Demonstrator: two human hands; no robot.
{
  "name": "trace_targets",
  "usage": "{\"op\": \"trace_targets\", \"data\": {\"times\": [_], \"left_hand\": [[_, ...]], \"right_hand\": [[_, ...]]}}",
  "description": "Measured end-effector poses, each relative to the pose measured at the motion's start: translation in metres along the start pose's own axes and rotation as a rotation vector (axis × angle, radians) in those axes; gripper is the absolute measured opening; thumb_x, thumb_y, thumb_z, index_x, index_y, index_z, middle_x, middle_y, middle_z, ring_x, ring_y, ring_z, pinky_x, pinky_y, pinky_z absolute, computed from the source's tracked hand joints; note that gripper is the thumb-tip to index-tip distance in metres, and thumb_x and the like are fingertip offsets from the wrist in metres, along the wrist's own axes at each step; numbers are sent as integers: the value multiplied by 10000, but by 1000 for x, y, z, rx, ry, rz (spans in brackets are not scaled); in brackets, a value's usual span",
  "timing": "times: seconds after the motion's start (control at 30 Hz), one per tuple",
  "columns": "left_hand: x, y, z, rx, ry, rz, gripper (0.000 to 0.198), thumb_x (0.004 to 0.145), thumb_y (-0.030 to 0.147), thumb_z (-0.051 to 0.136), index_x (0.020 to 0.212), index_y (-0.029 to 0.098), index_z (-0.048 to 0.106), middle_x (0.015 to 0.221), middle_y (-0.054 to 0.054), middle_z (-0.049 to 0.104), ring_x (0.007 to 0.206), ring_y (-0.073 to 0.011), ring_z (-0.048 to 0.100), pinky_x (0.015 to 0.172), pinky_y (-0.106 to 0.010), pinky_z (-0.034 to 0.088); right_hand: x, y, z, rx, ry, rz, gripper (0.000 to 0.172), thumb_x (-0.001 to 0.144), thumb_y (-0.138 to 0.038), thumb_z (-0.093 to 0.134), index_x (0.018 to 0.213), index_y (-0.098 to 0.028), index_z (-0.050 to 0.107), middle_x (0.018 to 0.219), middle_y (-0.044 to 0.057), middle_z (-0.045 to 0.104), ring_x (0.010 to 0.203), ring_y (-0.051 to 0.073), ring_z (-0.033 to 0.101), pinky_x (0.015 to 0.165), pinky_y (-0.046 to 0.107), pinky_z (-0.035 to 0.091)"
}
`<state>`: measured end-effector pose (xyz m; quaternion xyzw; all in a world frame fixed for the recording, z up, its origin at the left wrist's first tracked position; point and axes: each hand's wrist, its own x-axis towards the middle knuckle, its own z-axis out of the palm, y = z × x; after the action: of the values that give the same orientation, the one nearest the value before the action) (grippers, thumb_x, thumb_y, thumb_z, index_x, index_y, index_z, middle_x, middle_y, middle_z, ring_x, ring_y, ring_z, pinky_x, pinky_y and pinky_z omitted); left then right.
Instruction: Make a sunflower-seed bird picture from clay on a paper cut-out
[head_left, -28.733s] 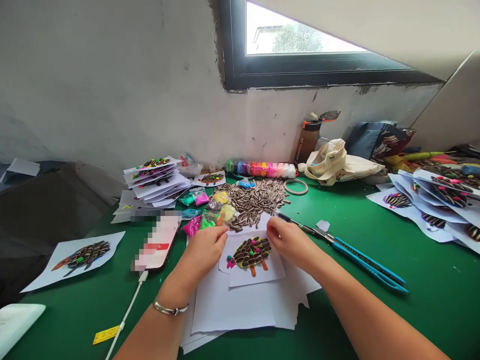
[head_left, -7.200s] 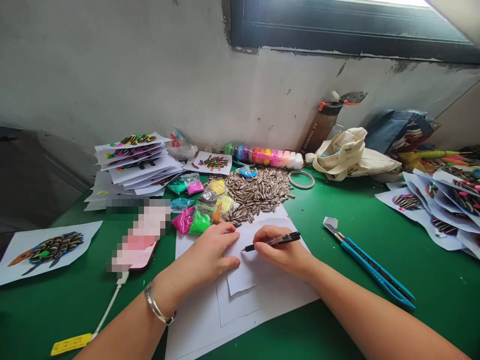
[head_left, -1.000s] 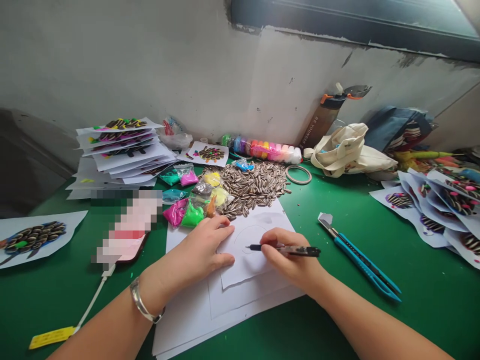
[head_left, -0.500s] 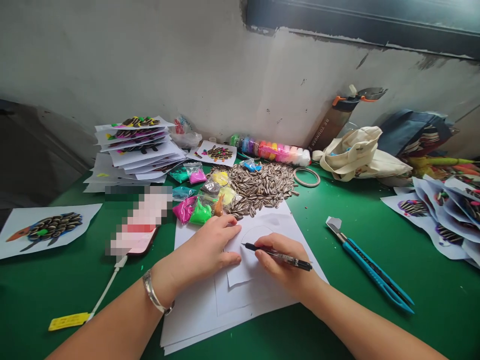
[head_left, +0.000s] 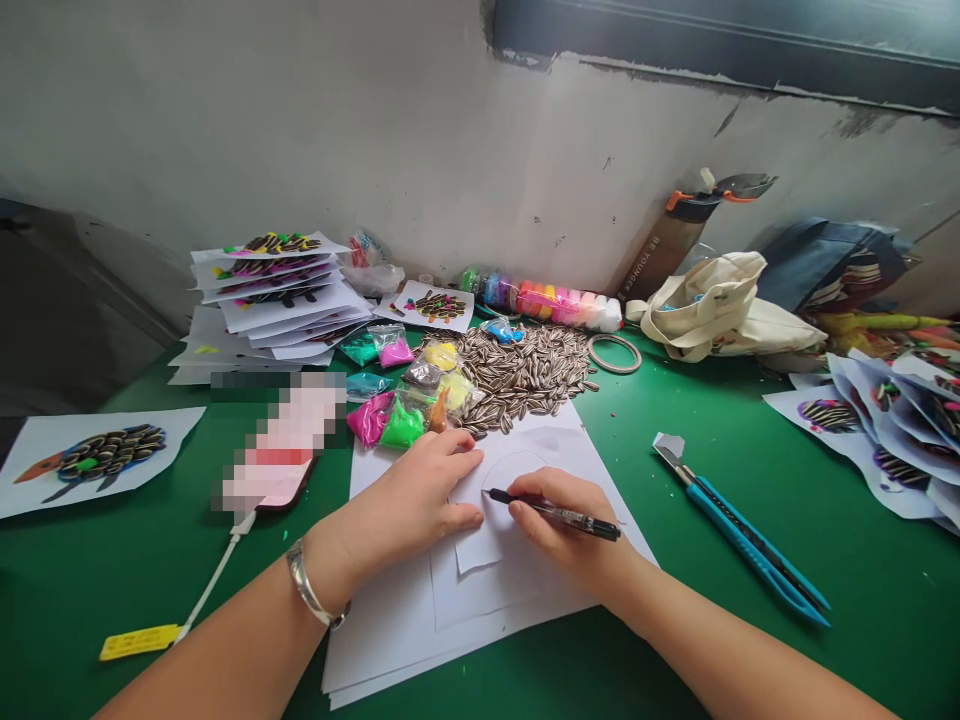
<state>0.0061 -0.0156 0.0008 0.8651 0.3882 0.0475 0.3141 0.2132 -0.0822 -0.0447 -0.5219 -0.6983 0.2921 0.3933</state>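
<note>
My right hand pinches a black pen, its tip touching a small white paper beside a thin curved line. My left hand lies with fingers spread on the left part of that paper, holding nothing. Beneath is a stack of larger white sheets. Just above my left hand are small bags of coloured clay, and behind the sheets spreads a pile of striped sunflower seeds.
A blue cutter lies right of the sheets, a phone with a cable left. Stacks of seed pictures stand on both sides. Tape, a cloth bag and a bottle are at the back.
The pen and my right hand have shifted very slightly along the drawn line. My left hand stays in place on the paper.
</note>
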Motion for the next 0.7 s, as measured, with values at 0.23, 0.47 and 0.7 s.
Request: {"op": "trace_targets", "data": {"times": [0.23, 0.47, 0.7], "left_hand": [[3, 4, -2, 13, 1, -3, 235, 822, 350, 640, 1019, 223, 647, 1172, -74, 526, 1087, -278, 495, 941, -394, 438], [2, 5, -3, -17, -12, -14, 282, 779, 333, 663, 1044, 234, 652, 1189, -68, 527, 1089, -280, 494, 942, -392, 442], [0, 5, -4, -28, -39, -25, 340, 781, 371, 669, 1091, 238, 629, 1246, -78, 507, 1138, -296, 466, 972, -409, 427]], "right_hand": [[1, -4, -2, -46, -54, -61, 82, 813, -201, 604, 835, -226, 680, 752, 3, 713, 688, 150, 637, 715, 293, 468], [2, -9, -11, 5, -9, 87, 85, 795, -212, 606, 819, -218, 687, 770, 14, 724, 738, 176, 653, 675, 286, 483], [-1, -8, -8, -19, -80, -34, 94, 804, -212, 609, 847, -225, 691, 768, 9, 723, 702, 160, 645, 701, 292, 477]]}}
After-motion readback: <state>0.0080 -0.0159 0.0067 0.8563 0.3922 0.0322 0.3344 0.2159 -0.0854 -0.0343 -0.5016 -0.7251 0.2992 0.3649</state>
